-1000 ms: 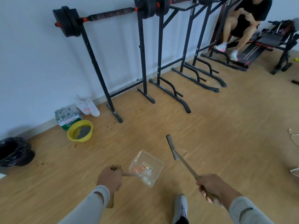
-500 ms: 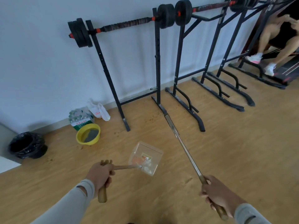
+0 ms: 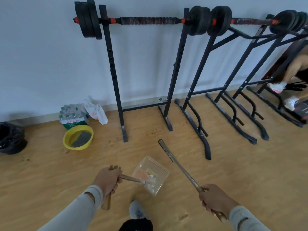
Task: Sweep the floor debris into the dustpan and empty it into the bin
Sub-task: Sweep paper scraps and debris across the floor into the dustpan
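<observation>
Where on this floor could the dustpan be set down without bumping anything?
Bare floor lies between the yellow basin and the dustpan, and right of the broom. Along the wall it is crowded: rack feet, water bottles, black bin.

Clear plastic dustpan (image 3: 150,176) on a wooden handle, held off the floor, tilted, orange and white debris (image 3: 146,177) inside. Broom (image 3: 176,165): long thin metal shaft angled forward-left, head near the floor. Black-lined bin (image 3: 10,138) stands far left by the wall.
</observation>
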